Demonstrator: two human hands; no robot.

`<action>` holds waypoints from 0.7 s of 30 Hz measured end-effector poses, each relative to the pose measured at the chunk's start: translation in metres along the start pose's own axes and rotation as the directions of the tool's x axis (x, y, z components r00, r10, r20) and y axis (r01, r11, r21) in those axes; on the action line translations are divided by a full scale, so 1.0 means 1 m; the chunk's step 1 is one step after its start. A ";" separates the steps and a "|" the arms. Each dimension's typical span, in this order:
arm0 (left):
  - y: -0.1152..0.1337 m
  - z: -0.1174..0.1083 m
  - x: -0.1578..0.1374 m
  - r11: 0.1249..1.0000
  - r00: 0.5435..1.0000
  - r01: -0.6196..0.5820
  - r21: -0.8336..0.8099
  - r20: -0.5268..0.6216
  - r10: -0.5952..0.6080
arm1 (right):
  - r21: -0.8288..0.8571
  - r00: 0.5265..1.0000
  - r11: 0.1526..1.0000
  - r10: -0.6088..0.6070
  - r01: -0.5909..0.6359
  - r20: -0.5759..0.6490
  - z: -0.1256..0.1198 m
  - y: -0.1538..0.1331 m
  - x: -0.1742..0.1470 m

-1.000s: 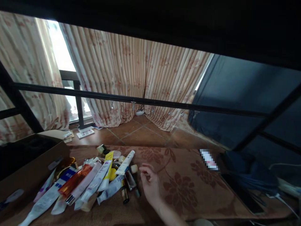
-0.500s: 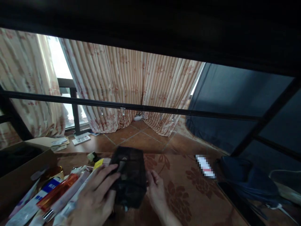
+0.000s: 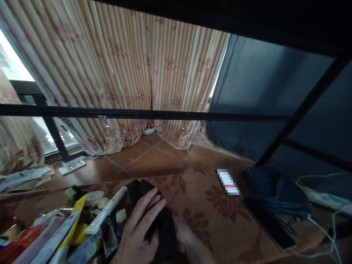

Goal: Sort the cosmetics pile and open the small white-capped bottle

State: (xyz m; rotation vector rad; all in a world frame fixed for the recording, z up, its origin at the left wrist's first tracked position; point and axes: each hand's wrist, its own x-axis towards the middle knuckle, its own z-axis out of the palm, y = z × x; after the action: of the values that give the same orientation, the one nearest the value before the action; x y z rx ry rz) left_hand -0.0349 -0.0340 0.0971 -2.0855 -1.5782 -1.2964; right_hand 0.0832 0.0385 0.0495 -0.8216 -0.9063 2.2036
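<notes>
A soft black pouch [image 3: 166,234] stands at the front middle of the patterned cloth, its shape crumpled and dark. My left hand [image 3: 141,227] wraps over its left side and top, fingers lying across the fabric. Against the pouch's right side is my right hand [image 3: 189,236], smeared by motion, its fingertips hidden. Left of the hands lies a heap of toiletries: a white tube [image 3: 107,211], a yellow-and-white slim pack [image 3: 70,229], a round clear lid [image 3: 94,198] and a red-orange bottle [image 3: 16,244].
A dark phone-like slab [image 3: 271,223] and a dark blue bag [image 3: 275,190] with white cables lie at the right. A pixelated white item [image 3: 227,182] rests on the brown floral cloth [image 3: 203,205]. Papers [image 3: 27,178] sit at the far left. A black bar [image 3: 170,115] crosses ahead.
The view has turned right and down. The pouch, boxy and spread before, is now narrower and crumpled under my left hand. More of the toiletry heap shows.
</notes>
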 end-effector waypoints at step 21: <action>-0.018 0.009 -0.025 0.361 0.706 0.504 -0.785 0.134 -0.695 | -0.417 0.865 0.897 -0.318 0.144 -0.387 -0.035 -0.018 -0.010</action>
State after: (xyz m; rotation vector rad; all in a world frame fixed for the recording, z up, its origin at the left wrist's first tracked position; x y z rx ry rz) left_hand -0.0465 -0.0380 0.0682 -1.5250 -1.9862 -2.8406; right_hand 0.1208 0.0553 0.0463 -1.2615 -1.1356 1.5471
